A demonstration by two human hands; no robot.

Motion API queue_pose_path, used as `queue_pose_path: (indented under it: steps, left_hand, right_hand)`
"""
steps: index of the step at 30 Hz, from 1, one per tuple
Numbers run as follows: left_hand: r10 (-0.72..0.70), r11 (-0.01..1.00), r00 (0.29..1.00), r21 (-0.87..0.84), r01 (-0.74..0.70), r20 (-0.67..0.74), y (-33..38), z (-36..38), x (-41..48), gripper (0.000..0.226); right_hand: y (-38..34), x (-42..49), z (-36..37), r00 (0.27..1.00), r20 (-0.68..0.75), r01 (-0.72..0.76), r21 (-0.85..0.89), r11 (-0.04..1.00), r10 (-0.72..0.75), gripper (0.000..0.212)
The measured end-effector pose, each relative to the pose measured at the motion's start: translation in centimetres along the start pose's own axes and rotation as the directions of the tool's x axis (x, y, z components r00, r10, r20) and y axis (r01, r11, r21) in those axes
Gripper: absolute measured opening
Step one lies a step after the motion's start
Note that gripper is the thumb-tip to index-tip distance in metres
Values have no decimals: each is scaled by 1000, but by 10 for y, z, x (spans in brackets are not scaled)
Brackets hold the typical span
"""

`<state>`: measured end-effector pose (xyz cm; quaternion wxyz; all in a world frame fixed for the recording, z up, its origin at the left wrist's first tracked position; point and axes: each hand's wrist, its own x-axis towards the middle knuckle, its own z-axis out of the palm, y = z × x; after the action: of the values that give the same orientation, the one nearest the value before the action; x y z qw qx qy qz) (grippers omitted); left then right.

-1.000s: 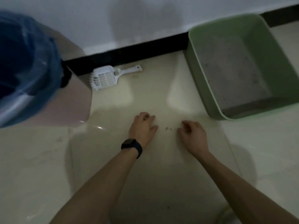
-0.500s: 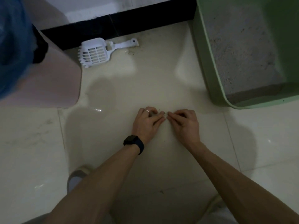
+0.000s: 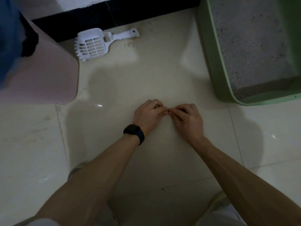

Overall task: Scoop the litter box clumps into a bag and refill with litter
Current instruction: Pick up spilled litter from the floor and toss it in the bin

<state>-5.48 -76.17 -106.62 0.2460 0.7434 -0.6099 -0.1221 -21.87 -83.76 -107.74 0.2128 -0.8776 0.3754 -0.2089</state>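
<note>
On the pale floor tiles my left hand (image 3: 146, 116), with a dark watch and a ring, and my right hand (image 3: 189, 121) meet fingertip to fingertip. Both have curled fingers pinching at the spot where small spilled litter grains lay; the grains are hidden under the fingers. The green litter box (image 3: 210, 62) stands at the upper right, with grey litter (image 3: 247, 46) inside. A white slotted scoop (image 3: 92, 44) lies on the floor by the black baseboard, away from both hands. At the far left a blue bag (image 3: 8, 38) lines a pink bin (image 3: 48, 75).
A few more loose grains (image 3: 130, 44) lie by the scoop's handle. The black baseboard (image 3: 146, 12) and wall close off the far side. My shoes (image 3: 76, 170) show under my forearms near the bottom.
My hands slid toward each other over the floor and now touch at the fingertips, covering the grains that lay between them. The view has tilted down and moved closer.
</note>
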Motion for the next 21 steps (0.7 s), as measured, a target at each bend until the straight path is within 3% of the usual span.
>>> queue_pose_path:
  steps: [3,7,12,14,17,19,21]
  left_hand:
    - [84,992,995,95,-89,46,-2,3,3,30]
    - [89,971,965,195,-139,245,-1,3,9,9]
    - [-69,982,904,188,-13,422,8,-15,17,19]
    - [-130,988,911,128,86,391,10,-29,17,17]
    - [-213,977,929,48,209,301,9,-59,15,21]
    - [-223,974,952,18,224,209,8,-86,16,23]
    - [-209,977,969,-8,212,131,9,-120,24,23]
  right_hand:
    - [0,4,-1,999,3,52,-41,998,-52,12]
    - [-3,8,4,992,66,119,-147,982,-111,14]
    - [-5,14,0,976,175,176,-292,940,-129,19]
    - [-7,22,-4,968,236,153,-268,951,-90,20]
    - [-18,42,-19,941,323,-84,-60,995,99,19]
    - [-36,64,-33,949,276,-188,103,977,154,18]
    - [-65,92,-48,967,208,-192,211,958,148,17]
